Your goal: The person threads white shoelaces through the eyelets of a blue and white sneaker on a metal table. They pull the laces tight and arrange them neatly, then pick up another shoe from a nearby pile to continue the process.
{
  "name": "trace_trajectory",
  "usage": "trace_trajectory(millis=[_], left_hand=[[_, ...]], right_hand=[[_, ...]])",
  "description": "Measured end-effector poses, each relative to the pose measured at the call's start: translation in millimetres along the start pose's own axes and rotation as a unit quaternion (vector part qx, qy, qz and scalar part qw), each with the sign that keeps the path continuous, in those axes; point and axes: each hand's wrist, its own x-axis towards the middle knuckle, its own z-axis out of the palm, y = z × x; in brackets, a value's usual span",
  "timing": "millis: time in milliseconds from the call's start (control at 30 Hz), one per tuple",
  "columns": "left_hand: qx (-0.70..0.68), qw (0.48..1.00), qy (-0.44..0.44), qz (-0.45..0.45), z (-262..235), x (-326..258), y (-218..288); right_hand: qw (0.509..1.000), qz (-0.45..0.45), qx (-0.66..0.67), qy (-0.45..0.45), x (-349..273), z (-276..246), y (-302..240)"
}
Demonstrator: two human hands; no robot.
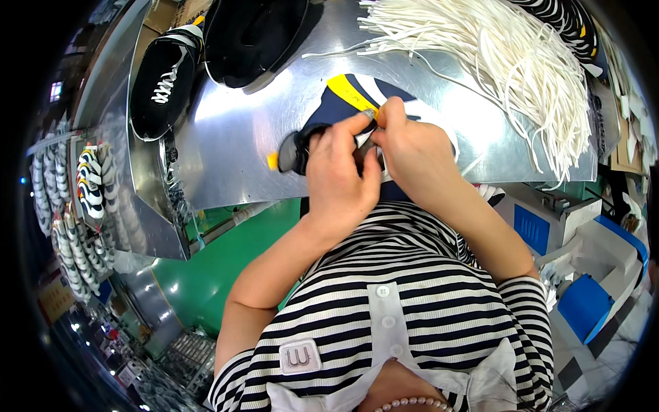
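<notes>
A navy shoe upper [395, 93] with white stripes and a yellow tongue-like strip [347, 93] lies at the near edge of the metal table. My left hand [340, 168] is closed round its dark, curled collar side. Against the upper's middle, my right hand [415, 147] is closed in a pinch close to the left fingertips. What sits in that pinch is hidden by the fingers. A small white piece [362, 139] shows between the hands, and a white lace end [472, 165] sticks out below my right wrist.
A heap of loose white laces [508, 62] covers the table's right side. Striped uppers [566, 27] are stacked behind it. A black tray [165, 89] with white lacing inside and a black bin [254, 41] stand at the left. Bundled uppers [89, 182] hang beyond the table [233, 158].
</notes>
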Motion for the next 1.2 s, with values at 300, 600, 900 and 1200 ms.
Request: trace_trajectory(millis=[300,600,900,1200], left_hand=[[-0.254,0.95,0.022,-0.181,7.1,16.3,-22.9],[-0.311,0.92,-0.018,-0.239,-15.0,25.5,-26.7],[0.171,0.974,-0.1,0.113,-8.0,22.0,8.8],[0.08,0.989,0.024,0.122,-17.0,49.8,-13.0]], right_hand=[[0.983,0.127,0.124,-0.038,-18.0,-62.1,15.3],[0.989,0.088,0.118,0.022,-35.7,-22.4,39.8],[0.996,-0.029,0.083,0.027,-49.7,-32.4,22.5],[0.962,0.055,0.266,0.017,-95.3,-45.5,21.0]])
